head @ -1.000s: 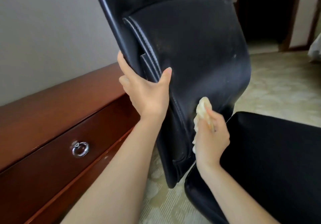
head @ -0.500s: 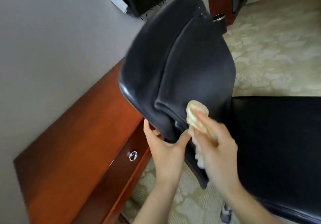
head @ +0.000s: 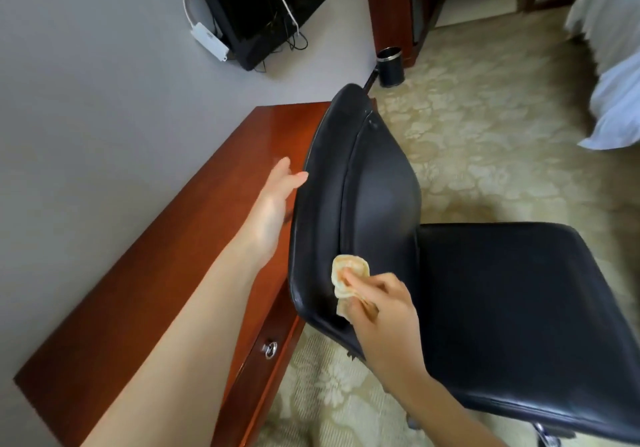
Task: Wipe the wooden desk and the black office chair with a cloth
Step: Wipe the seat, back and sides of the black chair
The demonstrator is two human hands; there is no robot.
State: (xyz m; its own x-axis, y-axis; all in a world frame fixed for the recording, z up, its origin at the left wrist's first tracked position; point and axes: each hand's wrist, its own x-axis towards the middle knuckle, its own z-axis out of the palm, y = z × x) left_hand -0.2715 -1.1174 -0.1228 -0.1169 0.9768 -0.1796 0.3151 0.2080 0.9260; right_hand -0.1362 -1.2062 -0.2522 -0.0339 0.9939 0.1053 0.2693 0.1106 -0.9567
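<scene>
So the left hand (head: pixel 273 204) just let go of the black office chair (head: pixel 374 186) at its backrest edge, fingers now loose and straight beside it (touching? can't tell), while the right hand (head: pixel 384 304) still pinches the cloth (head: pixel 348 275) against the lower backrest by the wooden desk (head: pixel 173 273), so chair-wiping's probably ongoing.

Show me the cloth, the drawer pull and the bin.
cloth (head: pixel 348 266), head view, on its bunched upper part.
drawer pull (head: pixel 269 349), head view, on the metal ring.
bin (head: pixel 390 72), head view, on its dark side wall.
</scene>
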